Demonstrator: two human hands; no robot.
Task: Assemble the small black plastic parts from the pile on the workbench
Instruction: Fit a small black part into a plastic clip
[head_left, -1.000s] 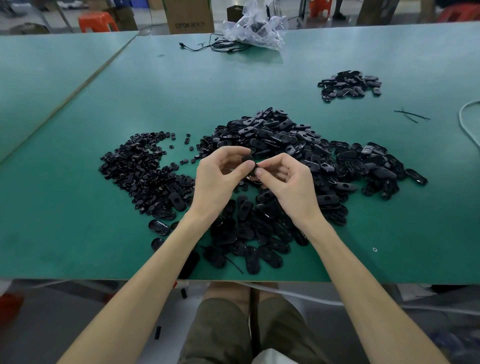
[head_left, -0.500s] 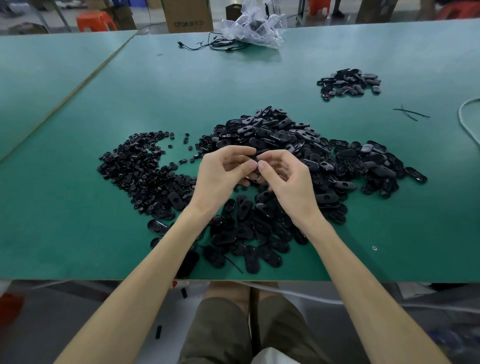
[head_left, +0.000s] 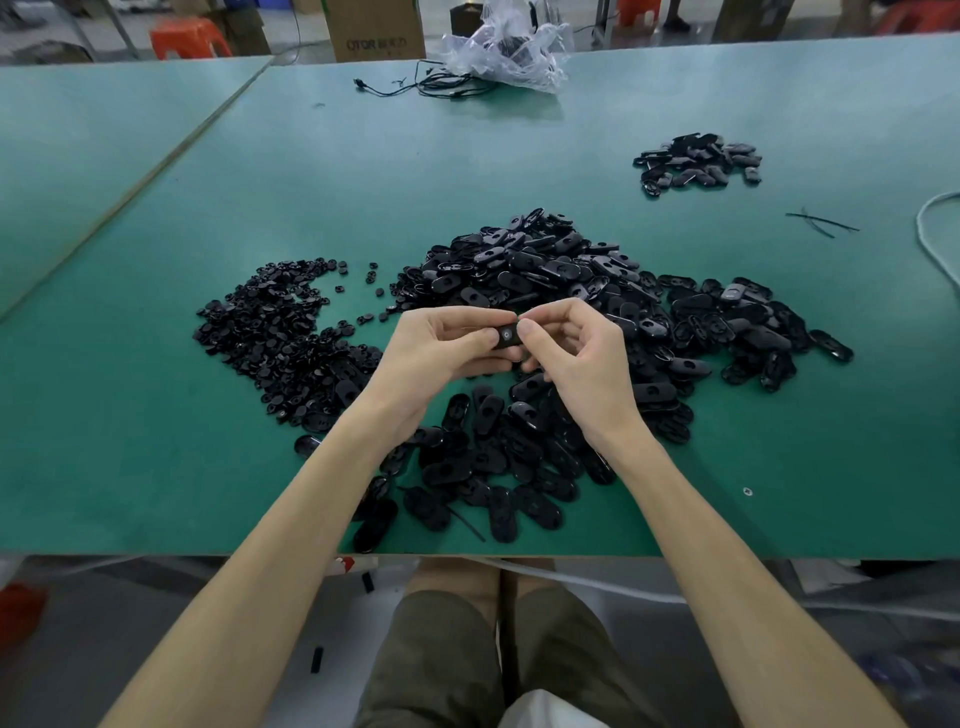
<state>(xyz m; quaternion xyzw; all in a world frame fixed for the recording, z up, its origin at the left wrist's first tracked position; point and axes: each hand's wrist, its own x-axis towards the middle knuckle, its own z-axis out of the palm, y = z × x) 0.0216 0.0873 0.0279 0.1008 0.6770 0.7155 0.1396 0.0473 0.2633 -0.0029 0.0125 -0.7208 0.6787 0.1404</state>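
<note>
My left hand and right hand pinched one small black oval plastic part between them, the left hand on its left and the right hand on its right. Each thumb tip pressed on its top face, and my fingers curled beneath it. Both bare forearms angled inward towards it.
</note>
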